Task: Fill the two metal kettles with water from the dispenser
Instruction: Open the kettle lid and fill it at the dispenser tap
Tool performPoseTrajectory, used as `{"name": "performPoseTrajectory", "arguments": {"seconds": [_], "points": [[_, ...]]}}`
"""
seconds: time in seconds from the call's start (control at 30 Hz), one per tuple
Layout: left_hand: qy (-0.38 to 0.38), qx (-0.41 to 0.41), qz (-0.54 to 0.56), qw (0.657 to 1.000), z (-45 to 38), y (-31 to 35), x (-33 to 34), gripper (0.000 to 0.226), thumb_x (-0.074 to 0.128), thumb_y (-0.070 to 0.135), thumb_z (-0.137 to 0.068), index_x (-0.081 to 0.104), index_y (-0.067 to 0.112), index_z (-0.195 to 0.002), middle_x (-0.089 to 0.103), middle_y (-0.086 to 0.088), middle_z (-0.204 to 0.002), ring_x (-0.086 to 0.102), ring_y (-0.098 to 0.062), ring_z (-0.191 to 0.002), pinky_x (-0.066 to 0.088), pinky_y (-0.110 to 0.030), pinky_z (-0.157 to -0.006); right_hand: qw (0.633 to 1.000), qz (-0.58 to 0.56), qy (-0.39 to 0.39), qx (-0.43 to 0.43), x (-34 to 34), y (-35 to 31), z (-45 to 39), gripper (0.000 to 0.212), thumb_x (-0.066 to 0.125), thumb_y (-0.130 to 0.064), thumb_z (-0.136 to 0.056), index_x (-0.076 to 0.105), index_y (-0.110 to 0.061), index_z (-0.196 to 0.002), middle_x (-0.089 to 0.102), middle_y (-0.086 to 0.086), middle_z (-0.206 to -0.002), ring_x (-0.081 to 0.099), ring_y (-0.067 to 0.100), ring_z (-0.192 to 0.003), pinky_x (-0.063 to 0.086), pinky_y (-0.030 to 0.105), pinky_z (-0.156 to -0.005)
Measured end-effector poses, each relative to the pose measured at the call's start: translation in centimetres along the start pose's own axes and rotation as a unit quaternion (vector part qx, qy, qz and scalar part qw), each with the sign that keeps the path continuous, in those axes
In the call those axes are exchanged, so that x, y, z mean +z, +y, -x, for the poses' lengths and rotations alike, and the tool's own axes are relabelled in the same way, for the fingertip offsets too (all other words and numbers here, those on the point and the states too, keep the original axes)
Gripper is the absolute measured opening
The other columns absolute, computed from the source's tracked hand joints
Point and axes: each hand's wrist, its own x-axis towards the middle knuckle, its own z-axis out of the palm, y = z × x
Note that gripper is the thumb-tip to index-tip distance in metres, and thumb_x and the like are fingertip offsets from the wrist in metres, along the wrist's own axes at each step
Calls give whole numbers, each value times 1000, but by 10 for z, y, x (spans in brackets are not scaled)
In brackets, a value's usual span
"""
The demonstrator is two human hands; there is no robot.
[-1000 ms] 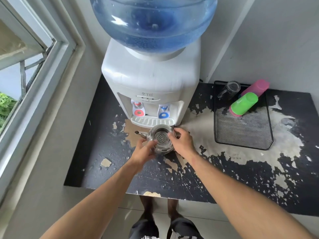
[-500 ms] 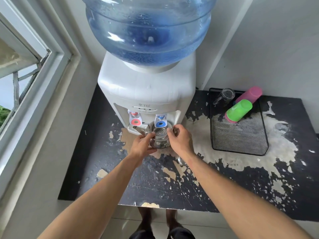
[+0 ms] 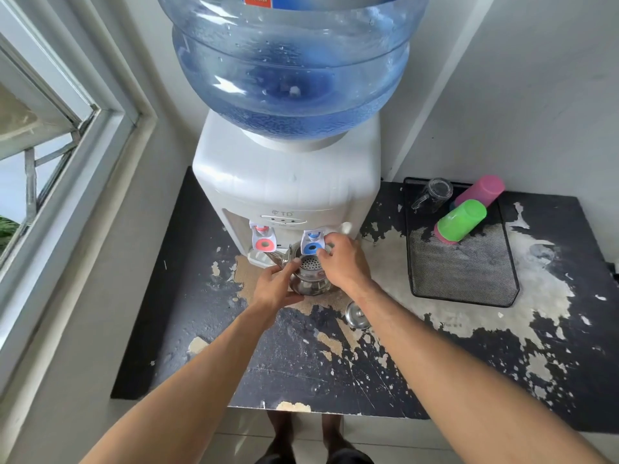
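- The right hand [image 3: 341, 262] has its fingertips [image 3: 326, 246] on the blue tap [image 3: 313, 244] of the white dispenser [image 3: 284, 192], curled round the lever.
- The left hand [image 3: 276, 288] grips the metal kettle [image 3: 308, 276] by its left side, fingers wrapped on the body.
- The kettle stands uncovered under the blue tap, strainer showing, spout pointing left toward the red tap [image 3: 264, 241].
- Its lid [image 3: 356, 314] lies on the worn black table [image 3: 201, 313], just beside the right forearm.
- A mesh tray [image 3: 469, 279] to the right holds a green cup [image 3: 461, 217], a pink cup [image 3: 482, 192] and a glass mug [image 3: 433, 194].
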Motion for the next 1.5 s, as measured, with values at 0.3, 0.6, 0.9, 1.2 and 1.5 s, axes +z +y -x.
{"name": "performPoseTrajectory", "arguments": {"seconds": [0.3,0.6,0.9,1.2,1.5], "points": [[2,-3,-15,1000,-3,3,-3,76,77,54,-87,54,5,-139,68,-20,-122,81,-30,-90,67,-39,-75,988,88,111,-56,11,-4,-1,19,66,-27,-97,73,-10,-104,72,4,-90,61,16,-79,51,30,-71],[-1,-5,-21,1000,-2,7,-2,74,76,51,-90,51,4,-141,69,-15,-115,81,-28,-86,67,-35,-72,984,74,159,-27,20,-15,-4,18,64,-24,-99,73,-9,-101,73,4,-88,65,18,-76,57,40,-78],[3,-7,-19,1000,-3,9,-4,75,78,53,-88,51,7,-140,70,-12,-115,81,-27,-87,68,-39,-78,984,74,157,-34,20,-15,-4,15,65,-23,-98,73,-11,-101,73,3,-84,68,19,-76,56,40,-83],[7,-6,-20,1000,-6,8,-8,80,80,56,-84,53,8,-141,68,-16,-122,78,-28,-93,67,-38,-73,984,70,157,-42,19,-13,-5,13,65,-21,-97,72,-10,-99,72,5,-83,66,20,-74,57,45,-83],[-8,-7,-25,1000,-12,7,-13,78,75,63,-84,58,7,-135,68,-18,-124,77,-31,-98,66,-37,-71,981,72,176,-46,22,-8,-5,6,69,-21,-94,70,-15,-97,61,-4,-68,54,14,-62,56,52,-90]]}}
